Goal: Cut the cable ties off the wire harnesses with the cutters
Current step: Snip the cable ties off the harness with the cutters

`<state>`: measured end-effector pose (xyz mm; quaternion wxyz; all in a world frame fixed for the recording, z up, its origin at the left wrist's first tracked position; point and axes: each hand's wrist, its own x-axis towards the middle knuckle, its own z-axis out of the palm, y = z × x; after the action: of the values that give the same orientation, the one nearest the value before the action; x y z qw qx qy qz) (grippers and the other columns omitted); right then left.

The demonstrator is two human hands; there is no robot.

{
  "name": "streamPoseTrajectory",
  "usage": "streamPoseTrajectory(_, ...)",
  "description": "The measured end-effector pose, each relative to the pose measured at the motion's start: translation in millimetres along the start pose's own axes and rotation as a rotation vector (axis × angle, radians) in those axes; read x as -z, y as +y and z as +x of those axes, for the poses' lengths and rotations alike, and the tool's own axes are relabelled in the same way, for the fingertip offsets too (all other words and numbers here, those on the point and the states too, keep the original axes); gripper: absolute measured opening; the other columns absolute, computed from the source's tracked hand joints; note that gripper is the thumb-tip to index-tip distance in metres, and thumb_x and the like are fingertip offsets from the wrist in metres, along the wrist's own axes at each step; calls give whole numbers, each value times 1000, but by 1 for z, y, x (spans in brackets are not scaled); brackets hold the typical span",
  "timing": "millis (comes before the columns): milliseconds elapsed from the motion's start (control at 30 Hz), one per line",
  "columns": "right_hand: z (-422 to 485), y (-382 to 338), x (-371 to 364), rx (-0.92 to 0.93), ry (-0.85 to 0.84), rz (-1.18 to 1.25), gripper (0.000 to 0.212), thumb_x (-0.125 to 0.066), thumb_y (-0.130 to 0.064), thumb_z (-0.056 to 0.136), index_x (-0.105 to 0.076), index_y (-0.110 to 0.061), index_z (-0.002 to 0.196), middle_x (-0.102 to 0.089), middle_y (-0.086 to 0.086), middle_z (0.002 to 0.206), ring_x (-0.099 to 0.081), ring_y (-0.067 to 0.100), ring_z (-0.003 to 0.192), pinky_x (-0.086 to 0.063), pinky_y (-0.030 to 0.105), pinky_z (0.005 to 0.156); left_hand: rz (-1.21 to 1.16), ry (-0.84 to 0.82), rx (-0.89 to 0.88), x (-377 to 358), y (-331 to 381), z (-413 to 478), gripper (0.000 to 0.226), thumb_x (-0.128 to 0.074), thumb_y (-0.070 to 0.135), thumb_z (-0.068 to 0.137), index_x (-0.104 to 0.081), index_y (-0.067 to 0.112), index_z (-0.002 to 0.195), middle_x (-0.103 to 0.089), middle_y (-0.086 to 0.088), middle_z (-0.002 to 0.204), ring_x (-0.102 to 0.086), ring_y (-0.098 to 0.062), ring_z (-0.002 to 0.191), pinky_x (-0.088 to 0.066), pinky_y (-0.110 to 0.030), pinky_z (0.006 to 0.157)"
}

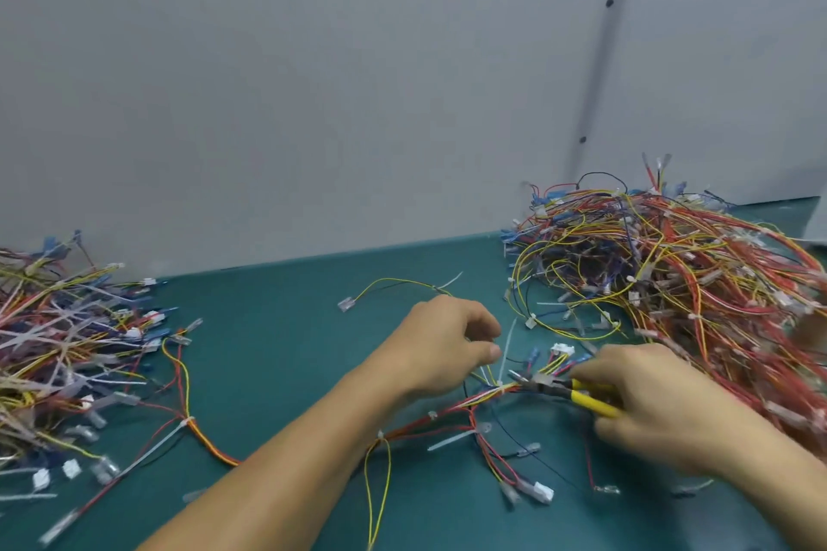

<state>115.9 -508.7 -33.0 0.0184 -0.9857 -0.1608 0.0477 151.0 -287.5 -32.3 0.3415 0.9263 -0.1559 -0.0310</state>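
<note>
Here, left hand (447,340) curled, pinching wire harness (474,399), right hand (662,403) gripping cutters (568,391) (yellow handles) at cable tie (502,387).

The desk (286,371) wears a teal mat, smooth and matt; the wall (313,81) behind is a plain grey panel, also matt; the cutters (564,391) have a dull dark metal head and glossy yellow plastic grips; the wire harness (447,412) is sheathed in smooth coloured plastic insulation; its cable tie (505,353) is pale, translucent plastic; the connector (563,349) is white moulded plastic, faintly shiny.
</note>
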Motion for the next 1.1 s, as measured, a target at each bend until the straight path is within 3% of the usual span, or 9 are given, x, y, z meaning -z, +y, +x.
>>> streamPoseTrajectory(100,1,0,-5,-6,22,-1,22,-51,-37,71,-56,-22,86,-51,-8,83,-51,14,82,-47,34,74,-32,-19,22,-14,0,7,16,-69,25,85,-71,22,101,-71,7,98,-62,-10,90,-48,-23,85)
streamPoseTrajectory(200,0,0,-7,8,55,-15,19,-52,-36,75,-57,-26,91,-46,-10,81,-50,14,87,-47,33,74,-60,5,32,-27,-2,8,14,-69,25,85,-72,21,98,-71,6,95,-62,-10,88,-48,-22,83)
streamPoseTrajectory(400,2,-1,-10,71,72,-26,29,-53,-32,74,-60,-30,103,-48,-11,87,-53,14,89,-48,32,73,-191,78,52,-38,-11,5,6,-67,20,86,-72,22,85,-61,8,66,-53,-7,62,-41,-16,61)
streamPoseTrajectory(733,9,3,-11,132,77,-81,39,-54,-34,75,-59,-34,114,-47,-14,88,-50,9,90,-47,30,76,-307,82,65,-41,-16,2,15,-66,16,86,-66,25,74,-56,11,54,-50,-5,49,-41,-17,56)
streamPoseTrajectory(867,8,5,-10,128,93,-84,36,-55,-36,78,-60,-38,113,-48,-14,87,-44,6,83,-46,28,75,-365,91,69,-42,-17,1,12,-66,14,86,-69,22,77,-59,5,60,-53,-9,52,-43,-18,57)
streamPoseTrajectory(1100,15,6,-10,190,58,-104,25,-56,-32,75,-59,-33,99,-47,-13,83,-45,7,79,-46,33,74,-442,111,73,-46,-20,-4,10,-67,12,85,-70,20,79,-56,18,46,-49,-1,48,-38,-9,52)
